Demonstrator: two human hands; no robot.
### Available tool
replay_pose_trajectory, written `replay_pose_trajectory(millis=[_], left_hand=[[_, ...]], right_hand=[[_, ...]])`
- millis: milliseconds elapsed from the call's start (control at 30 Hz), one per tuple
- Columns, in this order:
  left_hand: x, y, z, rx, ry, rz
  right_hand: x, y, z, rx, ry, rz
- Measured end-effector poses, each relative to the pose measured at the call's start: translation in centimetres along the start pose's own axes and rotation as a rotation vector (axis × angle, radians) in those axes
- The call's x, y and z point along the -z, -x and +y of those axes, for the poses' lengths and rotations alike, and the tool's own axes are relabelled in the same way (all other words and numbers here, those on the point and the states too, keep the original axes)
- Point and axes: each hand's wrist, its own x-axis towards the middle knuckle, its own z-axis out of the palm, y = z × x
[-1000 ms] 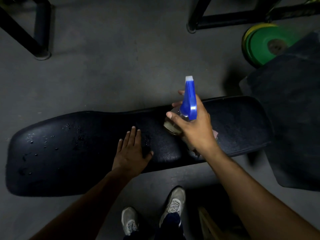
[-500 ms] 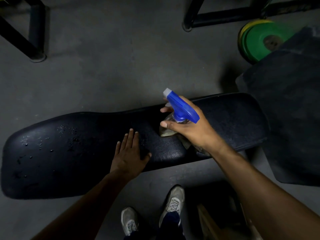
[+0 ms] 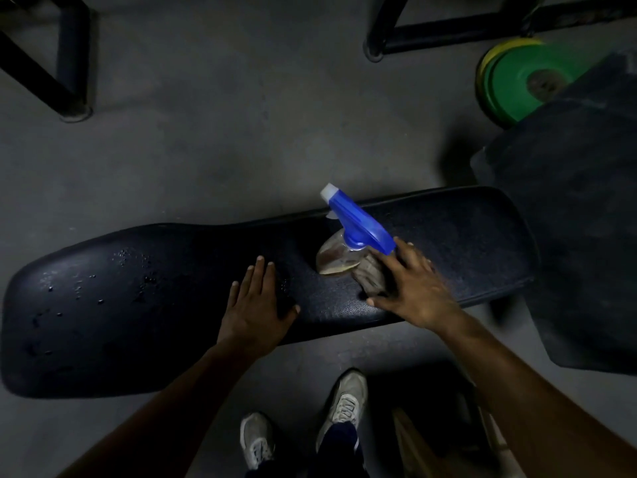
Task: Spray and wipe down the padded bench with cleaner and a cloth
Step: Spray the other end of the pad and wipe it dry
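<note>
Black padding under both my palms: the padded bench point(image 3: 448, 243) lies across the grey floor, droplets beading toward its left end. My left hand point(image 3: 256, 307) rests flat, fingers spread, gripping nothing. My right hand point(image 3: 412, 286) closes over the cloth point(image 3: 370, 276), just beside the blue-topped spray bottle point(image 3: 348, 236) standing mid-bench.

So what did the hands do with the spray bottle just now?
The right hand brought the spray bottle down and set it on the bench. It has let go of the sprayer top and is now reaching onto the cloth beside the bottle. The left hand stayed flat on the bench, and the wet drops at the left end are unchanged.
</note>
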Motion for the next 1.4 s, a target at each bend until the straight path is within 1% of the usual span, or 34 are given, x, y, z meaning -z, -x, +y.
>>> replay_pose_trajectory(millis=[33, 67, 167, 267, 400, 467, 567, 633, 767, 867, 1000, 1100, 1167, 1233, 1300, 1400], left_hand=[[0.0, 0.0, -0.1, 0.002, 0.004, 0.004], [-0.2, 0.0, -0.2, 0.003, 0.009, 0.009], [-0.6, 0.0, -0.4, 0.0, 0.013, 0.01], [-0.9, -0.1, -0.9, 0.003, 0.021, 0.032], [-1.3, 0.3, -1.9, -0.005, 0.035, 0.041], [-1.4, 0.9, -2.8, -0.018, 0.024, 0.027], [-1.0, 1.3, -4.7, -0.039, 0.018, 0.031], [-0.4, 1.8, -6.3, -0.037, 0.02, 0.039], [0.7, 3.0, -10.2, -0.044, -0.014, 0.036], [1.5, 3.5, -13.1, -0.029, -0.006, 0.021], [2.3, 3.5, -16.9, -0.069, -0.036, 0.051], [2.5, 3.0, -18.9, -0.065, -0.049, 0.042], [2.6, 2.8, -19.8, -0.074, -0.041, 0.024], [2.6, 2.5, -20.5, -0.092, -0.04, 0.012], [2.7, 2.4, -20.9, -0.108, -0.037, 0.012], [2.9, 1.8, -21.2, -0.124, -0.039, 0.025]], right_hand=[[-0.8, -0.1, 0.2, -0.02, 0.058, -0.012], [-1.4, 0.0, 0.2, -0.032, 0.094, 0.011], [-2.7, 0.9, -0.3, -0.072, 0.123, 0.174], [-4.2, 2.4, -0.7, -0.113, 0.131, 0.25], [-6.3, 4.9, -1.2, -0.18, 0.1, 0.23], [-7.4, 6.2, -1.9, -0.149, 0.081, 0.234], [-8.8, 6.9, -4.7, -0.143, 0.041, 0.164], [-9.6, 6.7, -7.6, -0.105, 0.055, 0.136], [-11.3, 5.3, -13.9, 0.034, 0.132, 0.108], [-12.2, 3.0, -17.2, 0.066, 0.167, 0.15], [-12.6, -1.5, -20.7, 0.0, 0.106, 0.277], [-13.6, -3.0, -23.7, 0.007, 0.067, 0.283], [-15.2, -1.6, -25.0, 0.082, 0.096, 0.265], [-16.7, 0.9, -24.8, 0.116, 0.131, 0.232], [-17.4, 3.5, -23.3, 0.068, 0.137, 0.229], [-16.6, 5.3, -20.5, -0.125, 0.082, 0.257]])
